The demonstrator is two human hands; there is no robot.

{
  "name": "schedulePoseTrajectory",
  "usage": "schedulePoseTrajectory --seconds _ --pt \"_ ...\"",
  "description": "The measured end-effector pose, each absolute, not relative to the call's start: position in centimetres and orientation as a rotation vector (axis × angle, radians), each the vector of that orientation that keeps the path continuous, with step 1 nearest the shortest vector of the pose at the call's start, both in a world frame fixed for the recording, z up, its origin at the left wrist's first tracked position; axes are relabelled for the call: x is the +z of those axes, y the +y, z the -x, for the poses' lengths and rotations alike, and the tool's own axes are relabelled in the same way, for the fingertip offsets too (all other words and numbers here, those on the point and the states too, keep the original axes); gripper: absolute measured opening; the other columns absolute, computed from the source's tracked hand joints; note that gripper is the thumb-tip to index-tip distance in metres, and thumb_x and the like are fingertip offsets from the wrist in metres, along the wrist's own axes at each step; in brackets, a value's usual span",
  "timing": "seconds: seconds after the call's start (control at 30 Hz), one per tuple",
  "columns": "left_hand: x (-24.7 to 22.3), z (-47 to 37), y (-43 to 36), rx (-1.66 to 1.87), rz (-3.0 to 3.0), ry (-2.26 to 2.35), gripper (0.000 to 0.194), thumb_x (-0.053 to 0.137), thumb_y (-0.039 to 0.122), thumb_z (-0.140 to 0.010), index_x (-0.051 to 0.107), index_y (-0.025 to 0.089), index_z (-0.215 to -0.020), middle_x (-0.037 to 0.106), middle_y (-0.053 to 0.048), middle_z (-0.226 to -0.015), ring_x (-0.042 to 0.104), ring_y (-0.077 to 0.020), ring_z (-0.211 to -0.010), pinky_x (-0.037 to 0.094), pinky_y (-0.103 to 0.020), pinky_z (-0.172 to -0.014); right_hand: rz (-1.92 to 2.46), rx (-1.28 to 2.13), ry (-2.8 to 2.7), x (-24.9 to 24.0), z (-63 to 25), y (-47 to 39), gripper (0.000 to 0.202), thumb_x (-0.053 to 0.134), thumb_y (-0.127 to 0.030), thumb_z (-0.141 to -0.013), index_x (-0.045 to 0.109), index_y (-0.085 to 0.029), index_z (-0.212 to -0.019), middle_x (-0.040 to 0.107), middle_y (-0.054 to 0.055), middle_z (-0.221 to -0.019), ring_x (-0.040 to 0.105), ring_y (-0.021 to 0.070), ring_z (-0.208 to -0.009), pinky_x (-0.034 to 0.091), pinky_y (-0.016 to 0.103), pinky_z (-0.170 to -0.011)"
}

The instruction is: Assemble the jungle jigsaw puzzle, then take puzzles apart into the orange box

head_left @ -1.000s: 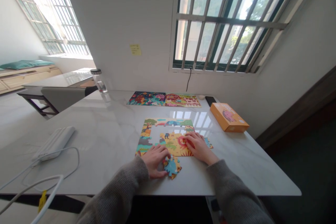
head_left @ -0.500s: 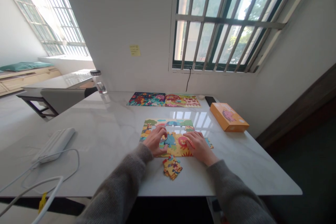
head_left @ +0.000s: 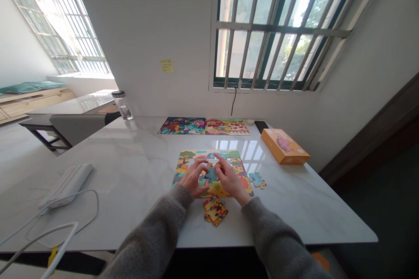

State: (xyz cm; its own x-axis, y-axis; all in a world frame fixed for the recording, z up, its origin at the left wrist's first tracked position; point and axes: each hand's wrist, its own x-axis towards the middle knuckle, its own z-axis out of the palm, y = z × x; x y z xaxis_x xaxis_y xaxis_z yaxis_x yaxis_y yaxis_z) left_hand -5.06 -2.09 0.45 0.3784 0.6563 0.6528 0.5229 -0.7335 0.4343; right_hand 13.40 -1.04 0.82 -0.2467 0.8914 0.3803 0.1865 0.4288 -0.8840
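A colourful jigsaw puzzle (head_left: pixel 186 155) lies flat on the white table, with trees along its upper part and a blue area near the middle. Over its left half rests my left hand (head_left: pixel 195 178), fingers curved and thumb held apart from them. My right hand (head_left: pixel 227 178) reaches over the middle, index finger stretched forward and thumb apart. Its fingertips are close to the left hand's, and no held piece can be made out. Several yellow loose puzzle pieces (head_left: pixel 216 212) are piled below the puzzle's near edge. Right of the puzzle lies a light-blue puzzle piece (head_left: pixel 258 180).
Two picture sheets, one dark (head_left: pixel 181 125) and one farm scene (head_left: pixel 227 127), lie near the wall. An orange box (head_left: pixel 285 147) and a black phone (head_left: pixel 261 127) sit at right. At left are a clear bottle (head_left: pixel 123 105) and a white power strip (head_left: pixel 68 185) with cables.
My right hand has moved left and forward, from the puzzle's right side to its middle, uncovering the blue piece at right. The left hand stays in nearly the same place.
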Motion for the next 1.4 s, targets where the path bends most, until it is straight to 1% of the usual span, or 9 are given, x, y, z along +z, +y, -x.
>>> schedulePoseTrajectory --seconds 0.2,0.4,0.6,0.77,0.9,1.0,1.13,1.3,1.4 --pt "0.4 5.3 -1.6 1.334 -2.498 1.123 0.029 0.043 0.011 -0.091 0.061 0.023 -0.111 0.062 -0.009 -0.118 0.055 -0.0230 -0.122 0.046 -0.043 -0.105 0.876 1.101 -1.611 0.5 -13.9 -1.4 0.048 0.056 -0.032 -0.089 0.050 -0.025 -0.137 0.058 -0.001 -0.088 0.052 0.0117 -0.064 0.047 0.026 -0.059" --pt "0.4 5.2 -2.2 1.246 -2.594 1.175 0.047 0.071 0.030 -0.078 0.059 0.023 -0.122 0.060 -0.010 -0.124 0.053 -0.0284 -0.120 0.044 -0.046 -0.106 0.854 1.119 -1.521 0.7 -14.0 -1.6 0.032 0.058 -0.035 -0.089 0.055 -0.022 -0.118 0.060 -0.001 -0.079 0.056 0.0145 -0.068 0.046 0.026 -0.061" --pt "0.2 5.2 -2.0 1.230 -2.619 1.170 0.036 0.066 0.021 -0.081 0.062 0.025 -0.117 0.062 -0.007 -0.127 0.055 -0.0260 -0.119 0.044 -0.046 -0.105 0.890 1.031 -1.517 -0.1 -14.3 -1.1 0.025 0.061 -0.040 -0.086 0.055 -0.023 -0.103 0.062 0.003 -0.095 0.060 0.0165 -0.079 0.049 0.029 -0.070" --pt "0.3 5.1 -1.8 1.392 -2.584 1.113 0.027 0.054 0.012 -0.089 0.065 0.025 -0.110 0.061 -0.007 -0.129 0.050 -0.0239 -0.127 0.042 -0.045 -0.108 0.924 0.993 -1.519 -0.6 -14.6 -1.1 0.024 0.065 -0.041 -0.085 0.051 -0.023 -0.089 0.054 -0.002 -0.079 0.054 0.0144 -0.067 0.045 0.027 -0.062" --pt "0.1 5.0 -1.8 1.391 -2.564 1.154 0.026 0.059 0.022 -0.091 0.063 0.025 -0.117 0.064 -0.008 -0.119 0.054 -0.0238 -0.118 0.045 -0.044 -0.104 0.917 1.049 -1.472 -0.6 -14.5 -1.1 0.030 0.068 -0.046 -0.084 0.050 -0.022 -0.082 0.054 -0.003 -0.072 0.056 0.0148 -0.064 0.046 0.028 -0.060" --pt "0.0 5.0 -2.0 1.292 -2.616 1.176 0.045 0.074 0.033 -0.081 0.060 0.024 -0.122 0.061 -0.009 -0.125 0.053 -0.0279 -0.119 0.045 -0.046 -0.104 0.908 1.080 -1.407 -0.8 -14.2 -1.0 0.035 0.070 -0.050 -0.082 0.048 -0.023 -0.077 0.055 -0.003 -0.069 0.059 0.0150 -0.063 0.048 0.029 -0.061" --pt "0.1 5.1 -1.9 1.336 -2.593 1.184 0.039 0.072 0.025 -0.079 0.060 0.024 -0.117 0.062 -0.008 -0.123 0.054 -0.0268 -0.119 0.045 -0.045 -0.104 0.862 1.144 -1.448 -0.5 -14.5 -1.1 0.029 0.065 -0.045 -0.087 0.047 -0.024 -0.096 0.061 -0.002 -0.075 0.063 0.0164 -0.068 0.054 0.031 -0.065" --pt "0.3 5.4 -1.7 1.374 -2.523 1.154 0.037 0.071 0.020 -0.077 0.060 0.023 -0.112 0.066 -0.008 -0.121 0.057 -0.0267 -0.119 0.044 -0.045 -0.104 0.861 0.678 -1.844 1.2 -16.6 -1.6 0.039 0.062 -0.033 -0.091 0.050 -0.027 -0.127 0.056 0.010 -0.132 0.056 0.0238 -0.119 0.054 0.040 -0.089" --pt "0.3 5.6 -1.7 1.374 -2.505 1.142 0.034 0.071 0.020 -0.075 0.060 0.022 -0.107 0.067 -0.008 -0.120 0.059 -0.0263 -0.116 0.044 -0.044 -0.103 0.824 0.567 -2.063 1.6 -17.6 -1.6 0.038 0.064 -0.029 -0.090 0.055 -0.029 -0.126 0.054 0.008 -0.138 0.049 0.0258 -0.129 0.051 0.044 -0.097"
